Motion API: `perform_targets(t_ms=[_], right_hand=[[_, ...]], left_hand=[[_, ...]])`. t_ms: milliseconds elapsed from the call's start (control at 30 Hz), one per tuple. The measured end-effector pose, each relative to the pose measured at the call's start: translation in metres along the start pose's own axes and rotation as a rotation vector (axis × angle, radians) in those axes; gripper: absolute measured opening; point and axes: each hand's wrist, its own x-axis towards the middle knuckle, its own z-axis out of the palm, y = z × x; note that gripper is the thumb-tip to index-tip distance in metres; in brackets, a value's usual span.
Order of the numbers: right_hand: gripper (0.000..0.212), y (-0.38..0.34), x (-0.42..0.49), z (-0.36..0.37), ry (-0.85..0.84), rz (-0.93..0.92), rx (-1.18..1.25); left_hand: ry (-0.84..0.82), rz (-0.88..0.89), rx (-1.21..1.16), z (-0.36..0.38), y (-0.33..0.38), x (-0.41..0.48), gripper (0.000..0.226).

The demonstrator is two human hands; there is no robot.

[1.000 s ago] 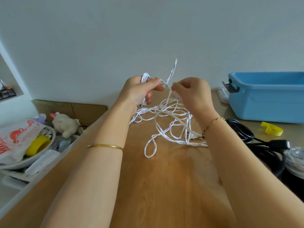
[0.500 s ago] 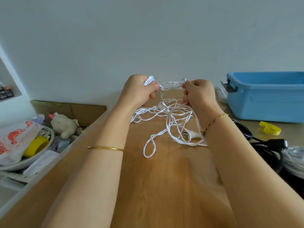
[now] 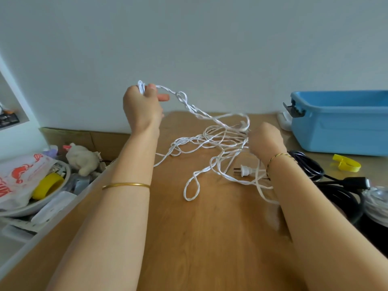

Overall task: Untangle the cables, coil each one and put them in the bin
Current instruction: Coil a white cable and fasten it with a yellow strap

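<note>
The left hand (image 3: 141, 108) is raised above the table (image 3: 189, 238) near its far edge and is clenched around a few gathered loops of the white cable (image 3: 212, 141), with one twisted strand running from its fingers down to the pile. The right hand (image 3: 265, 141) sits lower, toward the right side of the table, closed with strands passing under it; its fingers are turned away, so I cannot tell exactly what it pinches. Most of the white cable lies in loose, crossing loops on the middle of the table, its plug (image 3: 243, 171) resting just beside the right wrist. A small knot (image 3: 182, 97) shows in the raised strand close to the left hand, and that looks like the main risk: pulling the hands further apart would likely cinch it tight instead of freeing it. Lifting the strand higher could also drag the pile and snag the plug in a crossing loop. The black cable (image 3: 308, 166) lies at the right edge, near the white loops, and a careless sweep might mix the two. The blue bin (image 3: 336, 131) stands at the far right corner, with no cable visible inside it.
</note>
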Motion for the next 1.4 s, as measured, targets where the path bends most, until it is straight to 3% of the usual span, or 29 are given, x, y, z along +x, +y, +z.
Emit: perform_targets(t_ms=[133,233,333,433,600,667,833,1033,1200,1400], right_hand=[[0.028,0.004,0.004,0.007,0.008,0.014,-0.096],[0.023,-0.005,0.010,0.006,0.077,-0.153,-0.084],[0.035,-0.026,0.002,0.000,0.142,-0.394,0.177],[0.040,-0.048,-0.013,-0.003,0.016,-0.533,0.468],[0.023,-0.061,-0.030,-0.004,-0.300,-0.410,0.886],[0.012,-0.060,-0.030,-0.004,-0.339,-0.402,0.917],[0.013,-0.056,-0.025,0.002,-0.289,-0.380,0.861],[0.019,-0.059,-0.021,0.000,-0.382,-0.134,1.188],[0.014,-0.057,-0.021,-0.001,-0.354,-0.152,1.164],[0.020,-0.047,-0.017,-0.003,-0.215,-0.192,1.185]], left_hand=[[-0.135,-0.014,-0.076,0.008,0.010,-0.012,0.025],[-0.264,-0.052,-0.081,0.013,0.012,-0.020,0.027],[-0.339,-0.114,-0.093,0.018,0.013,-0.027,0.026],[-0.393,-0.149,-0.088,0.021,0.016,-0.033,0.025],[-0.381,-0.060,-0.031,0.020,0.017,-0.034,0.025],[-0.387,-0.042,-0.021,0.019,0.016,-0.035,0.023],[-0.450,-0.035,0.023,0.018,0.018,-0.037,0.026],[-0.438,0.004,0.079,0.024,0.023,-0.040,0.028],[-0.468,0.043,0.122,0.021,0.023,-0.039,0.028],[-0.730,0.024,0.199,0.012,0.018,-0.039,0.027]])
